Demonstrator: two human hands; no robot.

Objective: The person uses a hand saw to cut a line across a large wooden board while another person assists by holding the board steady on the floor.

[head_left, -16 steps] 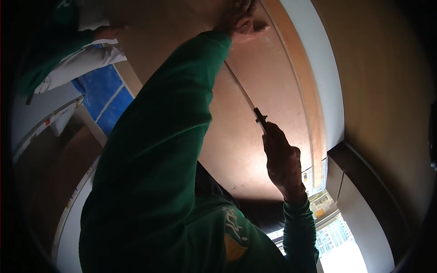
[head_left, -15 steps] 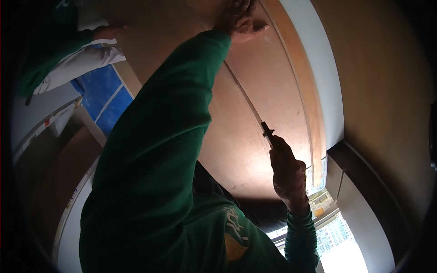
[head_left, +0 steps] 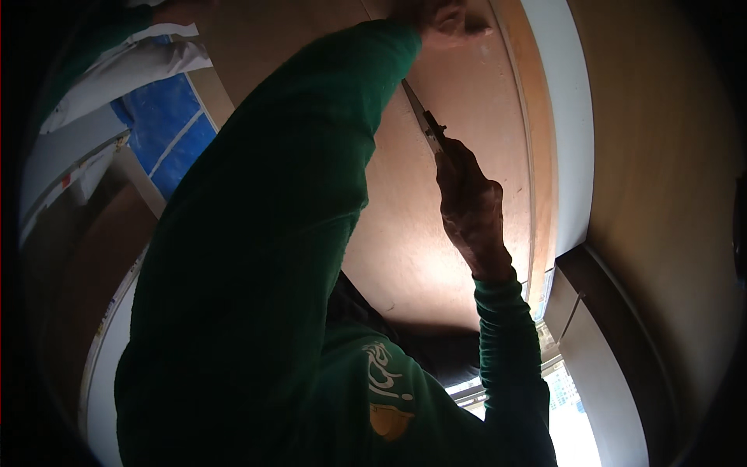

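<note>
My right hand (head_left: pixel 472 198) is closed round the handle of a handsaw with a narrow, straight blade (head_left: pixel 412 97). A dark clamp-like fitting (head_left: pixel 433 124) sits where the blade meets the handle. The blade lies along a large reddish-brown wooden board (head_left: pixel 436 288); its far end passes behind my left sleeve, so I cannot see how deep it sits in the wood. At the far side my left hand (head_left: pixel 451 25) rests on the board, thumb stretched out to the right; its other fingers are dark and partly blurred.
A lighter wooden strip (head_left: pixel 537 132) and a pale curved edge (head_left: pixel 572 117) run along the board's right side. At upper left, another person's hand (head_left: pixel 183 9) touches the board. A blue sheet (head_left: pixel 167 140) lies at left. Bright light enters at lower right.
My right hand has pushed the saw away from me, toward my left hand, and less blade shows. The view has shifted slightly; my left hand stays on the board.
</note>
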